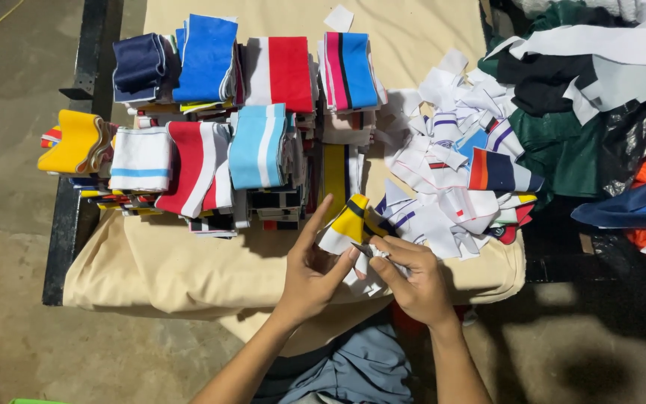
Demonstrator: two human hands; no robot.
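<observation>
My left hand [309,274] and my right hand [413,277] meet over the front edge of the table. Between them I hold a folded knit collar piece [347,224], yellow and white with dark stripes. My left hand pinches its lower white edge, index finger pointing up. My right hand grips a small metal tool [364,249], perhaps a thread snipper, along with the white edge of the same piece. A loose heap of white and striped fabric pieces [450,172] lies just right of my hands.
A beige cloth [158,262] covers the table. Stacks of folded striped collars [211,127] in blue, red, yellow and white fill the left and middle. Dark green, black, white and orange fabric [600,112] is piled at the right. Concrete floor lies to the left.
</observation>
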